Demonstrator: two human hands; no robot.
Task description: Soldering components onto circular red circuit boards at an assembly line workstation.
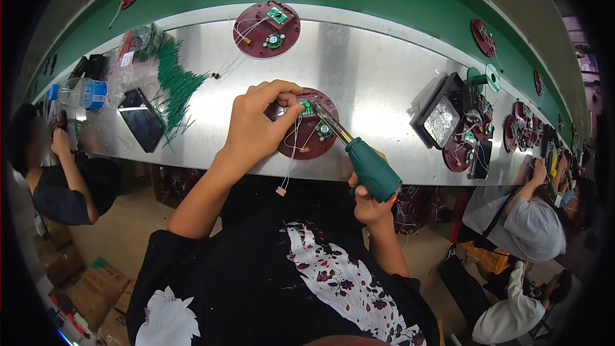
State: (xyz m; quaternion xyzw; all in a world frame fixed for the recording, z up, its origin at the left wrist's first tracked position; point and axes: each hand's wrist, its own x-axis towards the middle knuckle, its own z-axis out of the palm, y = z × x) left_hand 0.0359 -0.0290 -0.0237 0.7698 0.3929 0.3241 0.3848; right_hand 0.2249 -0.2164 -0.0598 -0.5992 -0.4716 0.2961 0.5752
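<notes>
My right hand point(370, 208) grips a soldering iron point(375, 170) by its dark green handle. The metal tip points up and left onto a small green circuit board point(308, 109). That board sits on a round dark red disc point(330, 144) at the edge of the metal bench. My left hand point(256, 122) reaches over the disc's left side, thumb and fingers pinched at the board; what they hold is too small to make out. White wires run across the disc, and a pair hangs past the bench edge to a small pinkish connector point(281, 191). A round green part point(324, 130) sits lower on the disc.
Another wired red disc point(266, 35) lies farther back. To the left are green wire pieces point(174, 80), a black phone point(141, 119) and a plastic bottle point(83, 93). At right stand a black tray point(442, 112), a green spool point(492, 78) and more discs. Co-workers sit on both sides.
</notes>
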